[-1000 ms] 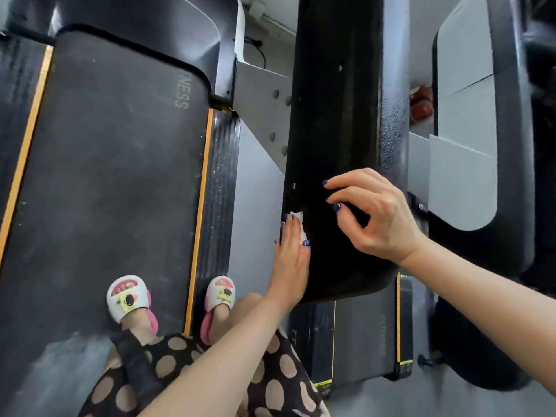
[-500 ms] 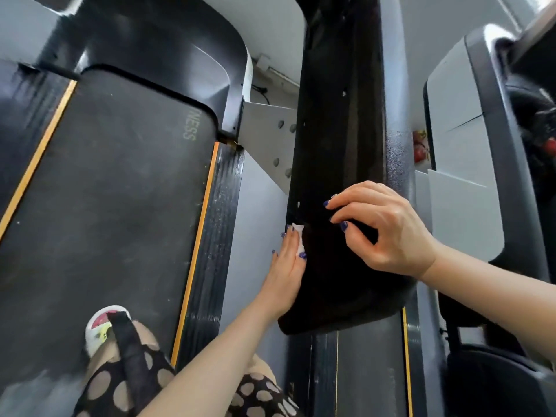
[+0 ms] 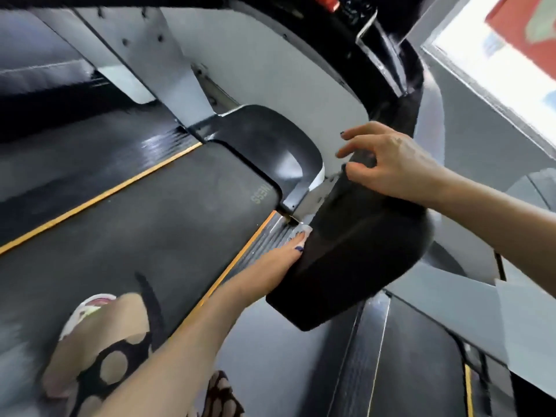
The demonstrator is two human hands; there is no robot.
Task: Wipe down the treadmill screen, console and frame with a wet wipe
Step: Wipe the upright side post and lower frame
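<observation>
A black treadmill handrail arm (image 3: 355, 260) runs from the centre toward the upper right. My left hand (image 3: 282, 257) presses flat against its left side, with a small white wet wipe (image 3: 304, 229) showing at the fingertips; most of the wipe is hidden under the hand. My right hand (image 3: 388, 164) rests on top of the arm further up, fingers curled over it. The treadmill belt (image 3: 144, 224) with orange edge stripes lies below left. The grey upright frame (image 3: 270, 70) rises behind. The picture is blurred by motion.
My foot in a white sandal (image 3: 87, 311) stands on the belt at lower left, beside a polka-dot garment (image 3: 114, 368). A neighbouring treadmill (image 3: 415, 365) lies at lower right. A bright window (image 3: 505, 64) is at upper right.
The view has swung and tilted, so the arm now runs diagonally. My left hand stays on the arm's side with the wipe; my right hand has shifted further up the arm.
</observation>
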